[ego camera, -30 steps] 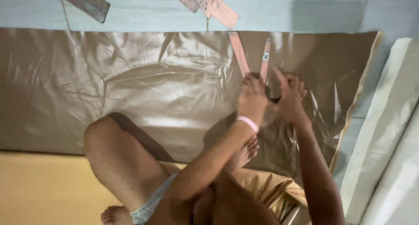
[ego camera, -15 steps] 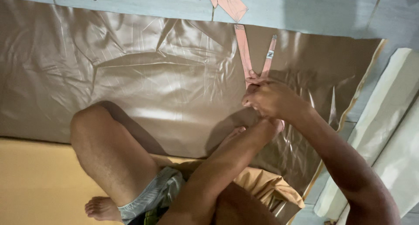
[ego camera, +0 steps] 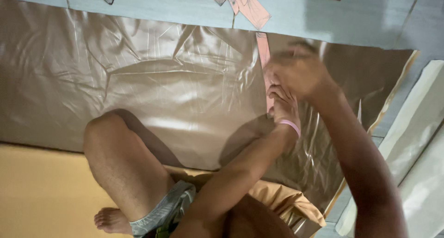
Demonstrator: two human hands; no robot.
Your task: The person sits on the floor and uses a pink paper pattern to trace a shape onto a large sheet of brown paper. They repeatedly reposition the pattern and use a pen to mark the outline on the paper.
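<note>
Both hands, right hand (ego camera: 298,74) over left hand (ego camera: 283,109), are pinching the long pink paper pattern strip (ego camera: 263,51) onto the shiny bronze satin fabric (ego camera: 152,81), uncut so far

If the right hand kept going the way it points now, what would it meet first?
The right hand points up-left; likely first is the pink paper strip on the shiny brown fabric, which its blurred fingers seem to touch already.
</note>
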